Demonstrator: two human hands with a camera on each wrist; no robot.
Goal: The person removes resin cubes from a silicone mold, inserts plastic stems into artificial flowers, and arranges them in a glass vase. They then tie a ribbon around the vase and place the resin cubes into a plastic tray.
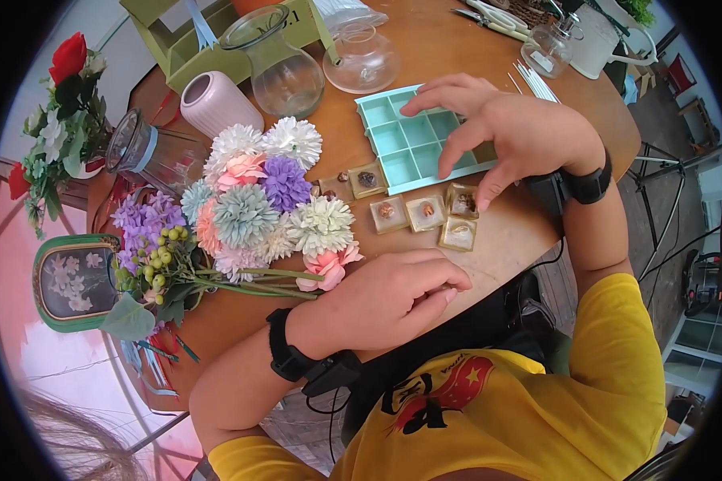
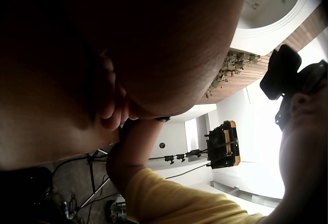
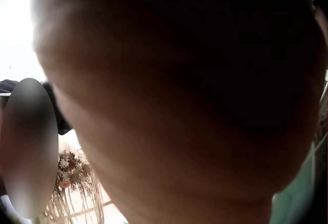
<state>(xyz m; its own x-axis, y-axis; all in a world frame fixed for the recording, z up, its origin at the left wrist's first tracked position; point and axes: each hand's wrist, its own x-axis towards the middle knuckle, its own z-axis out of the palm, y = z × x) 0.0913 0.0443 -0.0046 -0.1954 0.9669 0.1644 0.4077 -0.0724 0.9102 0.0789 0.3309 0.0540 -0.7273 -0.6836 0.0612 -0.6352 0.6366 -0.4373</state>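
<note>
My right hand [image 1: 509,128] hovers over a mint-green compartment tray [image 1: 407,150], its fingers spread and holding nothing. The thumb tip comes right beside a small clear cube [image 1: 462,195] with dark bits inside. More cubes lie near the tray: one with a dark filling [image 1: 367,181], a pair with orange-brown centres, and a pale cube [image 1: 458,234] closest to me. My left hand [image 1: 385,297] rests at the table's near edge, fingers loosely curled, nothing in it. In the wrist views the hands [image 2: 179,55] [image 3: 179,106] appear large and dark, hiding the tabletop work.
Artificial flowers [image 1: 253,212] lie left of the cubes. Behind stand a pink vase [image 1: 219,104], glass vases [image 1: 285,76] and a green wooden box [image 1: 157,40]. White sticks [image 1: 535,82], a glass spray bottle [image 1: 552,48] and pliers [image 1: 497,22] sit at the back right.
</note>
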